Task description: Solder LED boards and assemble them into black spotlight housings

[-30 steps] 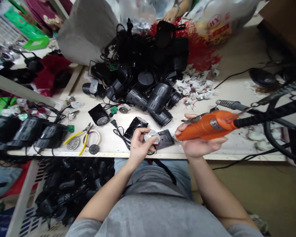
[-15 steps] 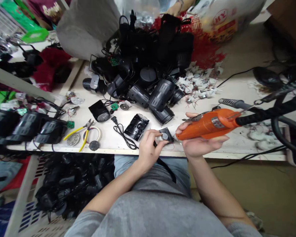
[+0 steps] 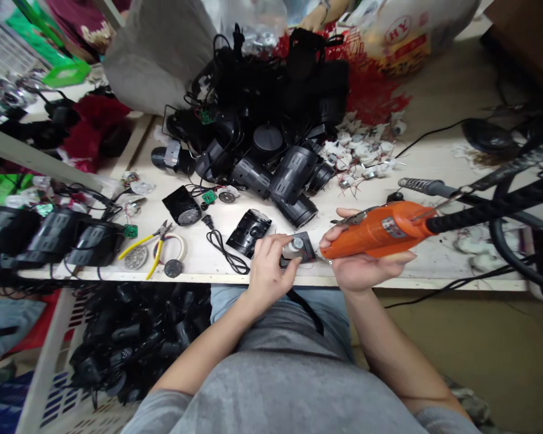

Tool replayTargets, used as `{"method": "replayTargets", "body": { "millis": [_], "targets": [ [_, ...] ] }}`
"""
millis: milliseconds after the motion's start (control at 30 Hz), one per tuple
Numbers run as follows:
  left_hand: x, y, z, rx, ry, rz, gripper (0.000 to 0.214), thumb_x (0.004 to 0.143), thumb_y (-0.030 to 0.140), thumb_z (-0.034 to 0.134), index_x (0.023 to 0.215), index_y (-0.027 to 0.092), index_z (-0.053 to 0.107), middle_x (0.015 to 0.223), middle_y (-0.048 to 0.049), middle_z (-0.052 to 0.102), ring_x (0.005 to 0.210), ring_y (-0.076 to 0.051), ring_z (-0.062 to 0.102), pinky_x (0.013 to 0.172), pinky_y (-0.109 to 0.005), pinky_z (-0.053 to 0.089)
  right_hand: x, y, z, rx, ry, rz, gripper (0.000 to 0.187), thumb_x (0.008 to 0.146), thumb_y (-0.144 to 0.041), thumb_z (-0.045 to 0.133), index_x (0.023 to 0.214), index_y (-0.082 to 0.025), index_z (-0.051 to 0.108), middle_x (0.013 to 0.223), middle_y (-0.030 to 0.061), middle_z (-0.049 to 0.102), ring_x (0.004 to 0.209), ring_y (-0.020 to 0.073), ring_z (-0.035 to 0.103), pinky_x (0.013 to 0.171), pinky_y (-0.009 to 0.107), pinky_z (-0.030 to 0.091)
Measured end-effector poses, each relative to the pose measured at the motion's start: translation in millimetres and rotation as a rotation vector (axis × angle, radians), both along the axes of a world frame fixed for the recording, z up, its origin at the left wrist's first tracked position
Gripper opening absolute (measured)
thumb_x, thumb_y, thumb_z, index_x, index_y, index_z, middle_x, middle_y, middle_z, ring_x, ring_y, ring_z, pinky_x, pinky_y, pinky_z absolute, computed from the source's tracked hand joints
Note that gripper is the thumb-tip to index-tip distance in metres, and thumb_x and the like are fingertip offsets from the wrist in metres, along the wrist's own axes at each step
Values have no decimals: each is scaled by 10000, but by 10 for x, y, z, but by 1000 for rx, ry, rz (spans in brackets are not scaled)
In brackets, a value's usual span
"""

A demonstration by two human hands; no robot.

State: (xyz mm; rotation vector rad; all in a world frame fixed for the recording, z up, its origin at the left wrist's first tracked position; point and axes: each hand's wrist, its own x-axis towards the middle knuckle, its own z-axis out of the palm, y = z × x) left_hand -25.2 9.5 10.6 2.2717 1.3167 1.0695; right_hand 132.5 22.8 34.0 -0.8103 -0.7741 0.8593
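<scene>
My left hand (image 3: 272,265) is closed at the table's front edge, thumb and fingers gripping a small motor (image 3: 297,243) with a white and silver body. The motor sits in a dark rectangular housing (image 3: 308,246), partly hidden by the fingers. Wrapped around an orange electric screwdriver (image 3: 375,231), my right hand (image 3: 359,271) keeps its tip pointing left, just right of the housing. Whether the tip touches anything is too small to tell. Left of my left hand lies an open black shell (image 3: 248,232), beside a coiled black power cord (image 3: 224,247).
Black cylindrical housings (image 3: 294,172) form a pile at the back, next to white motor parts (image 3: 357,147). Yellow-handled pliers (image 3: 157,250) and a dish of screws (image 3: 136,257) lie left. A soldering iron (image 3: 420,185) and the screwdriver's hanging cable (image 3: 479,208) occupy the right.
My left fingers have shifted slightly left and spread along the housing, so more of it shows. The screwdriver stays in my right hand almost unmoved; the view has shifted slightly.
</scene>
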Motion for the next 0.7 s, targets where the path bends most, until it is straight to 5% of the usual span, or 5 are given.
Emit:
{"method": "replayTargets", "body": {
  "millis": [133,400,700],
  "targets": [
    [-27,-21,-6,-46,-52,13,331,893,230,688,1212,187,610,1121,-90,690,1045,-237,632,907,-382,508,-28,5,1,1,-5,-44,788,740,-930,370,966,-293,775,581,28,609,408,203,543,315,359,460],
    [-49,-28,-159,-94,-289,30,369,848,471,760,1096,206,695,1099,-95,743,1029,-239,687,797,-368,551,-4,21,12,25,-57,-48,805,750,-946,334,963,-303,768,575,23,605,393,200,538,297,361,460],
    [30,-65,-175,-21,-228,112,324,838,424,783,997,188,628,1030,-86,723,993,-240,668,857,-385,499,-20,-26,-21,-10,-45,-34,822,705,-963,395,999,-287,758,638,30,619,425,192,543,298,347,461]
  ]
}}
